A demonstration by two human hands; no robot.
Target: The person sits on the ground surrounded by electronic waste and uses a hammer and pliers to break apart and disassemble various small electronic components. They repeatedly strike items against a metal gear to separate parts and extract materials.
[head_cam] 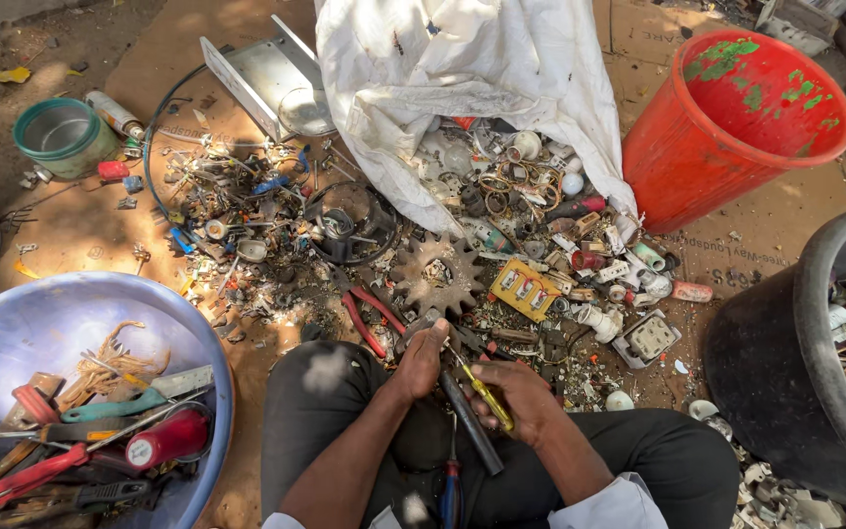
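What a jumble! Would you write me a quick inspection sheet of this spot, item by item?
Surface: cardboard sheet on dirt ground.
Job's things: yellow-handled screwdriver and dark rod at the hands.
Clutter: scrap pile, rusty gear, red pliers, white sack spilling parts.
Grippers: left hand pinches a small part, too small to tell; right hand grips the screwdriver.
Cables: black cable loop.
Surroundings: red bucket, black tub, blue basin of tools, green tin.
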